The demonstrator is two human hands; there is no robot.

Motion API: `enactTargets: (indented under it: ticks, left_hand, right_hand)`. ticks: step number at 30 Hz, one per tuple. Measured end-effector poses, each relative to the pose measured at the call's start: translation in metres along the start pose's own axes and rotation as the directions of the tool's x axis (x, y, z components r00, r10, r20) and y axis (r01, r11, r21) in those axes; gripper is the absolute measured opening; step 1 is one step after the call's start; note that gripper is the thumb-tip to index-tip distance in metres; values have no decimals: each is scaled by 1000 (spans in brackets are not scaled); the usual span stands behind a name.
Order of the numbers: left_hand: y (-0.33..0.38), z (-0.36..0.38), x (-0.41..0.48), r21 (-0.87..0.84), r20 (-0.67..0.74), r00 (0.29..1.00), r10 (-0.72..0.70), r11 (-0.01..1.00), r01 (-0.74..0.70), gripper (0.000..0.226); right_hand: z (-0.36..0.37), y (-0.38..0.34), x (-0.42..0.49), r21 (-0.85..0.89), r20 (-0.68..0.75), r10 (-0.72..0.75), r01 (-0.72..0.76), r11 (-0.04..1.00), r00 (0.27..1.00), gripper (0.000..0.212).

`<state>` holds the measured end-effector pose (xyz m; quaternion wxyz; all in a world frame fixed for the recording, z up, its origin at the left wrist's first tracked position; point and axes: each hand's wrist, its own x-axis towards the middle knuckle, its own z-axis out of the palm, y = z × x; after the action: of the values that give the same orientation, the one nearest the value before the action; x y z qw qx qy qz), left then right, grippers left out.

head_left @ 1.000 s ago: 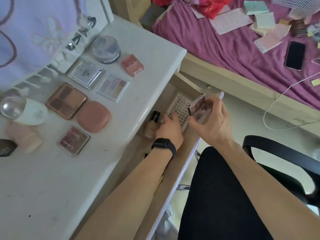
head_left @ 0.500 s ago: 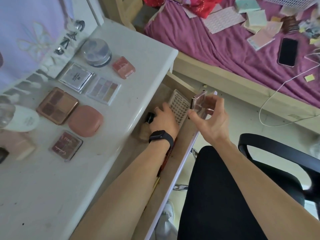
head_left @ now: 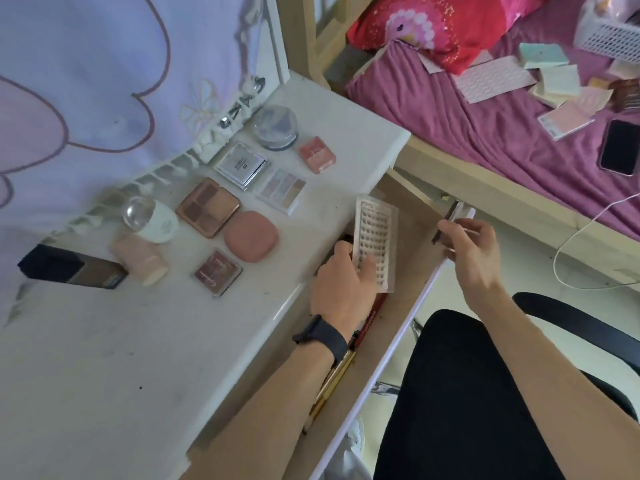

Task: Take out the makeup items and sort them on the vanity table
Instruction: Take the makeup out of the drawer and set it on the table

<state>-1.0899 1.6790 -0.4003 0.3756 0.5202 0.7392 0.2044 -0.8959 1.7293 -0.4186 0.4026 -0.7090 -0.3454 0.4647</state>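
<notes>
My left hand [head_left: 341, 284] grips a clear false-lash tray [head_left: 375, 242], lifted above the open wooden drawer [head_left: 412, 244]. My right hand [head_left: 472, 252] holds a small clear-lidded palette [head_left: 450, 218] edge-on over the drawer's front rim. On the white vanity top [head_left: 145, 358] lie several makeup items: a brown four-pan palette [head_left: 207, 206], a round pink compact [head_left: 251, 236], a small maroon blush [head_left: 218, 271], a silver compact [head_left: 241, 164], a pastel palette [head_left: 281, 189], a coral blush [head_left: 317, 154] and a round clear jar [head_left: 275, 127].
A white bottle with a clear cap [head_left: 150, 220], a pink tube [head_left: 140, 259] and a dark box [head_left: 69, 266] lie at the vanity's left. Pencils and a red box [head_left: 370, 318] remain in the drawer. A black chair [head_left: 581, 327] stands right; the bed holds a phone [head_left: 620, 147].
My left hand closed on the lash tray in the drawer and raised it. My right hand drew the small palette to the right, toward the drawer's front rim. The camera tilted upward.
</notes>
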Motion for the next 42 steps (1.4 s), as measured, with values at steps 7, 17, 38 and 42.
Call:
enactTargets:
  ticks: [7,17,38,42]
  left_hand:
    - [-31,-83,-78,-330,-247,962,-118,943,31,22]
    - [-79,-138,-106,-498,-419,848,-323,863,83,15]
    - [-80,-157,-109,-631,-364,867,-341,775,40,15]
    - [-97,-156,-130,-722,-233,890,-391,683,110,21]
  right_hand:
    - [49,-18,-64,-228,212,-89,138,964,973,53]
    - [122,-65,-23,-613,333,-298,446,652,894,71]
    - [126,-98,10,-529,176,-447,467,709,877,50]
    - [114,-73,-113,-255,246,-300,360,898,922,41]
